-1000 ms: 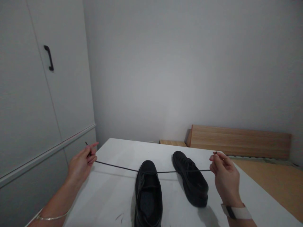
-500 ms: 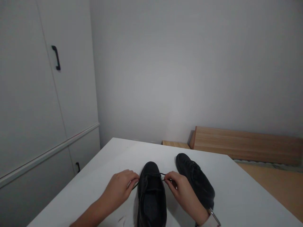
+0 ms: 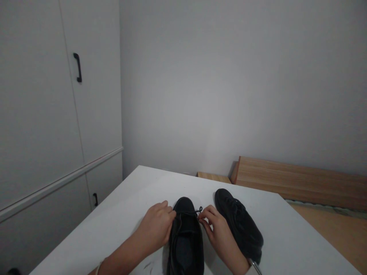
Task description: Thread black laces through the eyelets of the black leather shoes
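Note:
Two black shoes stand on a white table. The nearer shoe points away from me, between my hands. My left hand is closed against its left side, pinching the black shoelace. My right hand pinches the lace's other end at the shoe's right side, and the lace tip sticks up by the fingertips. The lace crosses the front of the shoe's opening. The second shoe lies to the right, angled, apart from my hands.
A white cupboard with black handles stands to the left of the table. A grey wall is behind. A wooden bed frame and a wooden floor lie to the right, beyond the table's edge.
A second ago my hands were wide apart, holding the lace stretched taut above the shoes. Both hands have since come together at the nearer shoe, still holding the lace.

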`<action>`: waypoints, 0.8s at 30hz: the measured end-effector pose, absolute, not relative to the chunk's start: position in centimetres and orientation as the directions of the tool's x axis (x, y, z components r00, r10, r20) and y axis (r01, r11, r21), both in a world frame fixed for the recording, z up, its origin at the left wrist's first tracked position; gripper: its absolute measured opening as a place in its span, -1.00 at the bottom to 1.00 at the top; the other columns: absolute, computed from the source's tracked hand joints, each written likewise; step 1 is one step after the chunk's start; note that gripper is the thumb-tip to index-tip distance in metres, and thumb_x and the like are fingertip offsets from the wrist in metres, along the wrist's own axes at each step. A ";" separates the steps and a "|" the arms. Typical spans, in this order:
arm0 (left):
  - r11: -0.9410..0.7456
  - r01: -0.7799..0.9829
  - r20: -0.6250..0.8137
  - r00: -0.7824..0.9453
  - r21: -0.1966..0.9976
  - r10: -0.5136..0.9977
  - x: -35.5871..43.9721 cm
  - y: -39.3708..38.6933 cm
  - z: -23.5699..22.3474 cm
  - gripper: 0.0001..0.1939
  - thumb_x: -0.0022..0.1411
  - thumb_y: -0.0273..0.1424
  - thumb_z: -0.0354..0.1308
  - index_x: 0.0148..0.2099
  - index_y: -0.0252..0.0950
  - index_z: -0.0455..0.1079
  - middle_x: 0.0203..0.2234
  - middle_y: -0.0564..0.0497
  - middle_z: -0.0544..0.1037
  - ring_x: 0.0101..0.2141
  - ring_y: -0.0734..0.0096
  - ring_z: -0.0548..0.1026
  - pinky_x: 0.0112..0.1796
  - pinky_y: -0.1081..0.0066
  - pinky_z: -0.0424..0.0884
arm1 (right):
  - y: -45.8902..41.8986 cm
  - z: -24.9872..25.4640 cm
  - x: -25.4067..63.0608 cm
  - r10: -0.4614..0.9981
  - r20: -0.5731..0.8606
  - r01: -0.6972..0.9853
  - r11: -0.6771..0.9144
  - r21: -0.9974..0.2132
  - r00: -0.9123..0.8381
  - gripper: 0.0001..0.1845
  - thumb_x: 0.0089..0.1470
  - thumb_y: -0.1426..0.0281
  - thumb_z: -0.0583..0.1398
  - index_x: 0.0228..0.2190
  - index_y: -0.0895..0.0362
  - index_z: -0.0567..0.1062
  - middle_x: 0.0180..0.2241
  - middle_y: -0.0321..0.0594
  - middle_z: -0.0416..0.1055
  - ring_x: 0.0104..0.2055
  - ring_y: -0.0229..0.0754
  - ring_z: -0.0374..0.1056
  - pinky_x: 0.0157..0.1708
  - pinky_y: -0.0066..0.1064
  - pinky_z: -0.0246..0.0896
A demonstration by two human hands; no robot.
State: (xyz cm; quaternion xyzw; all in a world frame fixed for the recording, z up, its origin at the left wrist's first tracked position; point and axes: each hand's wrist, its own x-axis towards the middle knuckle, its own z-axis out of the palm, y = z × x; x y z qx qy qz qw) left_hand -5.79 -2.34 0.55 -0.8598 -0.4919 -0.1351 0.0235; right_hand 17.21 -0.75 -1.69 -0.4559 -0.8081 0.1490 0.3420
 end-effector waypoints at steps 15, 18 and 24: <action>-0.428 0.833 0.231 0.366 0.351 0.901 -4.8 -2.2 0.7 -0.74 0.36 -0.53 -0.01 -0.12 -0.27 0.52 -0.29 -0.07 0.61 -0.21 0.24 0.51 -0.17 0.34 0.39 | -2.1 -0.2 16.4 0.877 0.352 0.642 0.480 -0.598 -0.327 -0.74 0.29 0.39 0.05 -0.12 0.16 0.50 -0.28 -0.10 0.53 -0.27 -0.10 0.46 -0.23 -0.32 0.32; -0.398 0.818 0.215 0.337 0.416 0.917 -4.3 -3.0 1.6 -0.74 0.38 -0.36 0.00 -0.01 -0.26 0.45 -0.24 -0.10 0.61 -0.21 0.19 0.53 -0.19 0.30 0.42 | -2.6 1.3 15.7 0.887 0.267 0.740 0.461 -0.489 -0.376 -0.74 0.21 0.45 0.13 -0.07 0.16 0.49 -0.24 -0.12 0.51 -0.24 -0.11 0.47 -0.20 -0.36 0.32; -0.400 0.883 0.089 0.390 0.247 0.916 -2.7 -2.4 4.2 -0.76 0.19 -0.50 0.03 -0.26 -0.36 0.55 -0.35 -0.25 0.63 -0.25 -0.02 0.59 -0.21 0.15 0.47 | -2.4 2.9 13.7 0.919 0.126 0.908 0.391 -0.153 -0.374 -0.62 0.06 0.72 0.03 -0.24 0.20 0.56 -0.23 -0.02 0.51 -0.23 -0.04 0.51 -0.25 -0.36 0.33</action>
